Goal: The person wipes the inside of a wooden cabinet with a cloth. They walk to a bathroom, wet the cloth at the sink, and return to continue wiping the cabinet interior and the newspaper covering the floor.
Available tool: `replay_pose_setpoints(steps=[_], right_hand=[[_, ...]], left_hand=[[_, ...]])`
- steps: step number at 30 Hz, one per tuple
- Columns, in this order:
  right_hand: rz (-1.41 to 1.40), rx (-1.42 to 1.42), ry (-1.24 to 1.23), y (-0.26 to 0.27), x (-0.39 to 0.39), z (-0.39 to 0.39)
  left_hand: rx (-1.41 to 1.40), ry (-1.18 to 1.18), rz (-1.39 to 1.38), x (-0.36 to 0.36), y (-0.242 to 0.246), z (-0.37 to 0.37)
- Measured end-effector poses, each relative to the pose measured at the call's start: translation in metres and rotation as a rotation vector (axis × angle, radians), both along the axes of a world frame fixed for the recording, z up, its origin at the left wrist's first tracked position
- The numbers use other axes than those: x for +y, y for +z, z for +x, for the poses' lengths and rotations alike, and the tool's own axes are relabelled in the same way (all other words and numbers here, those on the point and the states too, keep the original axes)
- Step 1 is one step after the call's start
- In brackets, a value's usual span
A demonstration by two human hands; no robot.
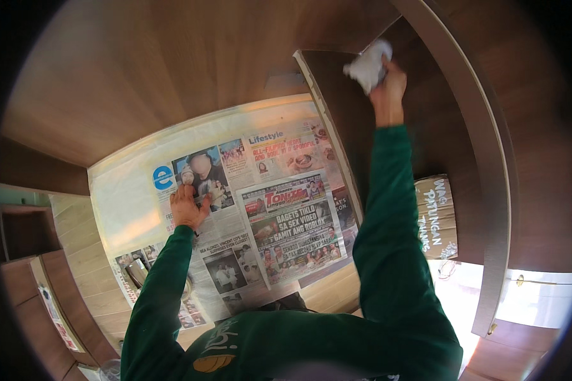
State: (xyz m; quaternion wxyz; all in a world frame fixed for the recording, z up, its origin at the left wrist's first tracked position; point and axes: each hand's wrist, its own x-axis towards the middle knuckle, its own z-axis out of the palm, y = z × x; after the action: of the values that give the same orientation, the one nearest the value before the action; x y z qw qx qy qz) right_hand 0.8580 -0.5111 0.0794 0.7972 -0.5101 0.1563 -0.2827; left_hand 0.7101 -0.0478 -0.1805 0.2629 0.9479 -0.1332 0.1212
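Observation:
My right hand [390,85] reaches far forward with a crumpled white cloth [369,66] in its grip. The cloth is at the dark brown wood-look panel [333,81], near an inner corner; its edges are slightly blurred. My left hand [190,208] rests palm down on spread newspaper sheets [233,224], with nothing in it. Under the newspaper, a pale covering [124,205] shows along the far left part of the surface. A light-edged upright panel [331,128] stands between the newspaper and the recess where my right arm reaches.
A cardboard piece with handwriting [436,216] is right of my right sleeve. Farther right curves a long cabinet panel edge [500,181]. A shiny metallic object [136,273] lies partly behind my left sleeve. Brown cabinets [28,281] stand at left, beside light wood-look flooring [78,238].

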Motion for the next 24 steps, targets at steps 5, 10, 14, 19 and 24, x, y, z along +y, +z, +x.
replay_pose_setpoints(steps=[5,10,14,19,24], right_hand=[[0.119,0.055,0.217,-0.011,0.025,-0.096],[0.197,0.081,0.355,0.005,0.005,-0.132],[0.078,0.269,0.224,0.002,-0.013,-0.103],[0.047,0.338,0.245,-0.018,-0.026,-0.037],[0.143,0.302,0.192,-0.042,-0.056,0.048]], left_hand=[[0.050,0.013,0.021,0.001,-0.002,0.000],[0.019,0.011,0.052,0.001,-0.002,-0.002],[0.017,-0.007,0.001,0.001,-0.001,-0.002],[-0.001,0.007,0.023,0.002,-0.002,-0.002],[-0.007,-0.001,0.005,0.001,-0.004,0.000]])
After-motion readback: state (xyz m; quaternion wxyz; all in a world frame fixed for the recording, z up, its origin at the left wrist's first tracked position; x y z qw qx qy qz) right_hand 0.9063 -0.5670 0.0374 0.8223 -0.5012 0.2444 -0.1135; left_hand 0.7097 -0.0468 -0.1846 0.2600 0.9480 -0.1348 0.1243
